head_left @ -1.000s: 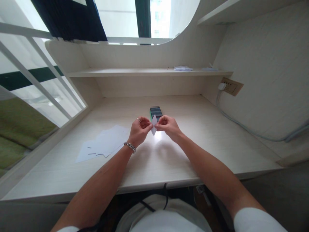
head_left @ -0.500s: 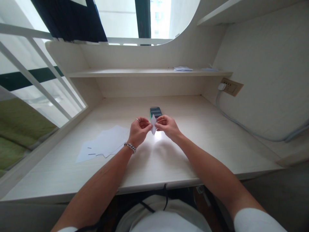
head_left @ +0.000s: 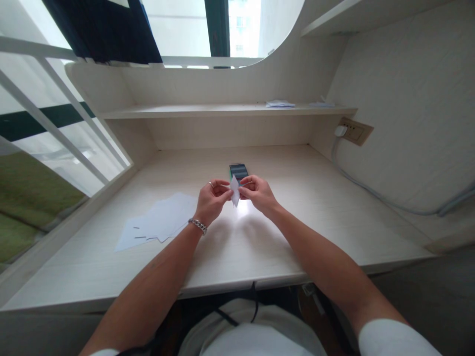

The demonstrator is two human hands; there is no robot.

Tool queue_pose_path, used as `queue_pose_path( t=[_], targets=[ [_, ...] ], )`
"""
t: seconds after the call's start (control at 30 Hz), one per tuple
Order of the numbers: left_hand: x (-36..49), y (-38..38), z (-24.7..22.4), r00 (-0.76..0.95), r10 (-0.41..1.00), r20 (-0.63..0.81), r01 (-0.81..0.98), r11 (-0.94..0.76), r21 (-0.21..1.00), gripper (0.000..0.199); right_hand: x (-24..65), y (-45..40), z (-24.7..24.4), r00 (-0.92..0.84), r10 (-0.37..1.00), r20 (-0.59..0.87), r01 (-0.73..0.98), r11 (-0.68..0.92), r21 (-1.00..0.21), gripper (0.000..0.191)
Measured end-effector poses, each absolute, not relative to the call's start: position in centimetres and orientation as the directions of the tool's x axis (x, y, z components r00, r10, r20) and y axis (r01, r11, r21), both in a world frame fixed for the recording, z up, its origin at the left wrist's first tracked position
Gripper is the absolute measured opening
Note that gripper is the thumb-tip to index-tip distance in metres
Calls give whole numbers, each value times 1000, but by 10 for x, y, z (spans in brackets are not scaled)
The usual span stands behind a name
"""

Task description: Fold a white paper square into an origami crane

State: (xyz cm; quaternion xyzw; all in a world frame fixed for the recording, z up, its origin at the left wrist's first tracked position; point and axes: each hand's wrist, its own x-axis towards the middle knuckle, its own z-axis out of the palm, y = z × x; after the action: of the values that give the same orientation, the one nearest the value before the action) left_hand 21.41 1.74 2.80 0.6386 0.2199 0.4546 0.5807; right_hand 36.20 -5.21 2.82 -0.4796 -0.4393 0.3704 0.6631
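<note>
A small folded piece of white paper (head_left: 234, 190), narrow and pointed at top and bottom, is held upright above the desk. My left hand (head_left: 213, 200) pinches its left side between thumb and fingers; a ring and a chain bracelet (head_left: 198, 226) show on that hand and wrist. My right hand (head_left: 258, 193) grips the right side with thumb and fingertips. Just beyond the paper a phone (head_left: 238, 170) with a dark screen and a green edge lies on the desk, its near end partly hidden by paper and fingers.
Loose white paper sheets (head_left: 159, 217) lie left of my left forearm on the pale desk (head_left: 326, 212). More folded paper (head_left: 280, 104) rests on the shelf (head_left: 208, 111) at the back. On the right wall a plug sits in a socket (head_left: 356, 131), its grey cable (head_left: 386, 203) running along the desk's right side.
The folded paper has turned slightly and shows a little more of its face. Both hands keep their hold in nearly the same place. The whole view has shifted slightly.
</note>
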Motion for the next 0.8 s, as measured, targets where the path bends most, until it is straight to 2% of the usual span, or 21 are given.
queue_pose_path(
  t=[0.17, 0.4, 0.6, 0.67, 0.8],
  targets=[
    [214, 19, 26, 461, 812, 357, -247, -269, 931, 34, 362, -50, 25, 296, 941, 167, -129, 212, -969, 42],
    [215, 15, 27, 459, 802, 382, -257, -291, 921, 33, 360, -51, 29, 337, 889, 310, -23, 337, -941, 41],
    [216, 13, 31, 433, 813, 390, -243, -312, 919, 34, 357, -54, 31, 331, 888, 321, 7, 337, -941, 41],
    [216, 14, 29, 408, 819, 403, -213, -344, 914, 33, 356, -55, 29, 356, 863, 359, 93, 349, -932, 36],
    [215, 16, 24, 362, 817, 449, -82, -452, 888, 31, 356, -59, 27, 388, 770, 506, 444, 324, -835, 17]
  ],
)
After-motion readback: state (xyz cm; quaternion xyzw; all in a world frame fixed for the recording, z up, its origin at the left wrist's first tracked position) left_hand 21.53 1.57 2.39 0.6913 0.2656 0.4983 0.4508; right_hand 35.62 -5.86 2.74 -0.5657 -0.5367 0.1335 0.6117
